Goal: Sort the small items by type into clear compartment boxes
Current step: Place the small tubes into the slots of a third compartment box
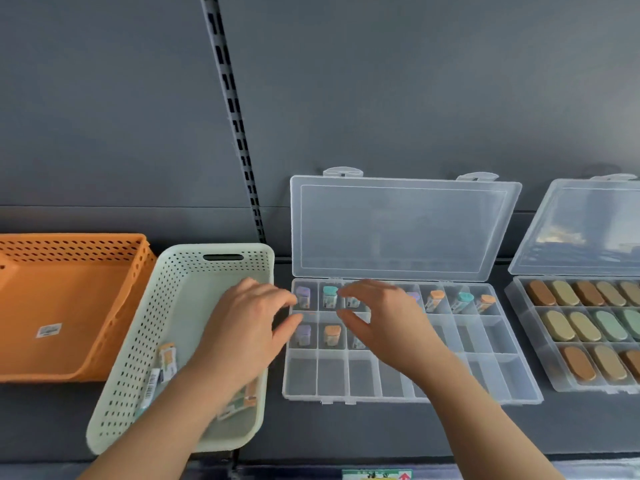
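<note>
A clear compartment box (408, 393) lies open in the middle, lid raised. Small capped vials stand in its back two rows: purple (303, 296), teal (329, 296), orange (332, 335) and others. My left hand (249, 327) hovers over the right edge of the pale green basket (138, 341), fingers spread toward the box's left wall, holding nothing. My right hand (384, 313) is over the third column of the box, thumb and fingers apart around a vial there; contact is unclear. Several packets (168, 362) lie in the green basket.
An orange basket (69, 299) sits at the far left with a label inside. A second open clear box (547, 362) at the right holds several oval brown, tan and green items. The dark shelf's back wall rises right behind.
</note>
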